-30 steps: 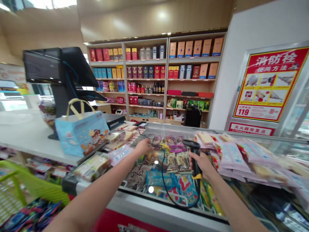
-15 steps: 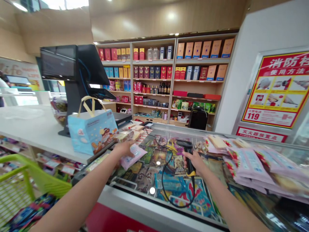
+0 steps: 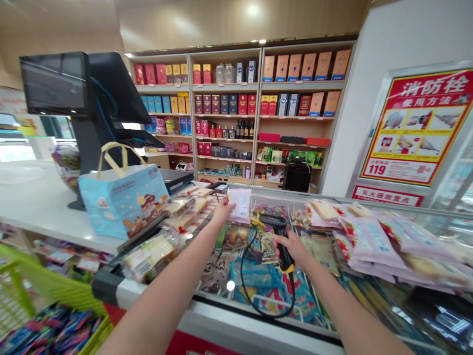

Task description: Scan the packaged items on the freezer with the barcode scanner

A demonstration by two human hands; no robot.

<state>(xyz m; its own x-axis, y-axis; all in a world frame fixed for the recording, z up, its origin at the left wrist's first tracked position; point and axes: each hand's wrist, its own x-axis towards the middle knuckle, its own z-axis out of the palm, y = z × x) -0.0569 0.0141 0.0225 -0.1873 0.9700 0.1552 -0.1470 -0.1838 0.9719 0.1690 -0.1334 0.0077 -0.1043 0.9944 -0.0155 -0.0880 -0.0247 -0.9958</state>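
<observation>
My left hand [image 3: 223, 213] grips a pink packet of bread [image 3: 241, 205] by its left edge, holding it up over the glass-topped counter [image 3: 221, 301]. My right hand [image 3: 290, 248] is wrapped round the handle of a black and yellow barcode scanner [image 3: 280, 228], whose head points left toward the packet. The scanner's black cable [image 3: 244, 291] loops over the glass. To the right lies a pile of similar pink packets [image 3: 377, 244]. Several clear-wrapped breads [image 3: 157, 249] lie along the counter's left side.
A blue paper bag [image 3: 123, 197] with cream handles stands on the white counter at left, before a black checkout monitor [image 3: 55, 84]. A green shopping basket [image 3: 79, 296] holding colourful packets is at lower left. Shelves of boxes [image 3: 225, 103] line the back. A dark object [image 3: 439, 313] lies at right.
My left hand has carried the pink packet right and up, closer to the scanner, and the packet now stands more upright. My right hand keeps the scanner. The view has shifted slightly right.
</observation>
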